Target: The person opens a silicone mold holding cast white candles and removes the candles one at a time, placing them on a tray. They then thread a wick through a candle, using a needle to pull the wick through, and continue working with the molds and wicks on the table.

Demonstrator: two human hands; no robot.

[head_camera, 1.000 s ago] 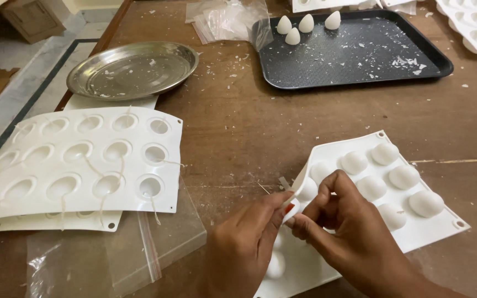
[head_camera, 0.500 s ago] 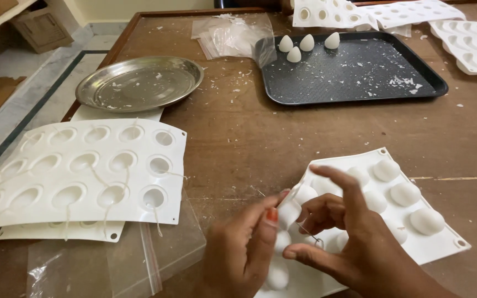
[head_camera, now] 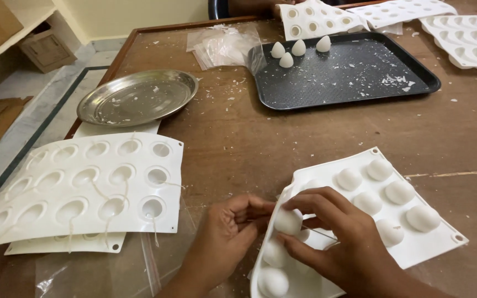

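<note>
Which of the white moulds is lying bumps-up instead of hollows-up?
The white mould under the two hands, at the near right. Its rounded domes face up; the mould at the left and those at the back show open hollows.

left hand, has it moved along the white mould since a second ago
Yes. The left hand has slid down the white mould edge toward its near end, now beside the right hand at a lower dome.

bare wood mid-table, moulds (head_camera: 84,187) flanking

steel plate (head_camera: 137,97), black tray (head_camera: 349,77), plastic bags (head_camera: 224,44)
</note>
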